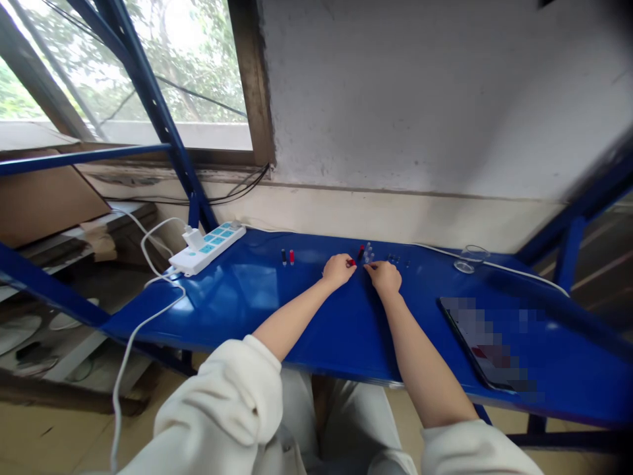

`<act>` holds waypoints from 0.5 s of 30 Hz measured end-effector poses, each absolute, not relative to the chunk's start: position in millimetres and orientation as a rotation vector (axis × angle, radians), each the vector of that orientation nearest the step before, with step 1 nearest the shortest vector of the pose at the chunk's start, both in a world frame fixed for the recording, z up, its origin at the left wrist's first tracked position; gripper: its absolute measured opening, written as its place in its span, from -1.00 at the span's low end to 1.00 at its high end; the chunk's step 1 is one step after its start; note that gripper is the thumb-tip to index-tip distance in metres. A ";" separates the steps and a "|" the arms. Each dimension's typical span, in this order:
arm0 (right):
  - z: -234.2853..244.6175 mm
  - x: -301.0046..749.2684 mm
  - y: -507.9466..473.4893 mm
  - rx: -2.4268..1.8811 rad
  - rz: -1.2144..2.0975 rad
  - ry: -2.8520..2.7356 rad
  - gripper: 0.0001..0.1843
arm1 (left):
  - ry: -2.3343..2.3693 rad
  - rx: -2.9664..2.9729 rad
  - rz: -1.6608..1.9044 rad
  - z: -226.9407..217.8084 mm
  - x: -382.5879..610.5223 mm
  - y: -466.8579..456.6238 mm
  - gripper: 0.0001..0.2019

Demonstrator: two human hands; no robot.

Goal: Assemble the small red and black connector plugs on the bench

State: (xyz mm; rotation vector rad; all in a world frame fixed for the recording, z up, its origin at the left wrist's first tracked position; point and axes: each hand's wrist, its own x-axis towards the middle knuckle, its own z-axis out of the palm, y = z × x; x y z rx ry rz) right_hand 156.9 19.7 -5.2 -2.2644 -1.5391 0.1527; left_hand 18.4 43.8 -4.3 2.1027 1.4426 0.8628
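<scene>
My left hand is closed, with a small red cylinder pinched at its fingertips. Just to the right, the fingers of my right hand come together in a pinch; whatever they hold is too small to make out. Behind the hands stand several small clear pieces and another small red piece with a dark part. Apart from these, on the left, a small black-topped cylinder and a red-topped one stand upright side by side. Small clear or dark bits lie beyond my right hand.
The blue table backs onto a wall. A white power strip with a plugged-in charger lies at its left end. To the right are a clear round container, a white cable and a phone or tablet. Blue posts flank the table.
</scene>
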 end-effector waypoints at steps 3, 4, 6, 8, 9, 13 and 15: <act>-4.6 156.8 19.8 -2.264 0.157 -1.541 -0.67 | 1.493 2.052 0.884 -4.9 28.7 58.7 -0.89; -4.5 156.8 19.8 -2.265 0.160 -1.543 -0.67 | 1.509 2.043 0.889 -5.6 31.7 62.4 -0.89; -4.1 156.7 19.8 -2.263 0.161 -1.547 -0.67 | 1.538 2.049 0.885 -7.5 36.5 67.7 -0.89; -3.5 156.4 19.5 -2.259 0.160 -1.551 -0.67 | 1.554 2.080 0.868 -9.6 39.9 70.9 -0.89; -3.1 156.3 19.3 -2.257 0.161 -1.551 -0.67 | 1.557 2.100 0.855 -10.7 41.1 72.0 -0.88; -1.8 155.8 18.3 -2.249 0.174 -1.553 -0.68 | 1.572 2.167 0.818 -14.5 42.7 74.8 -0.88; -1.3 155.7 17.8 -2.250 0.174 -1.551 -0.68 | 1.574 2.174 0.817 -15.7 42.6 75.4 -0.87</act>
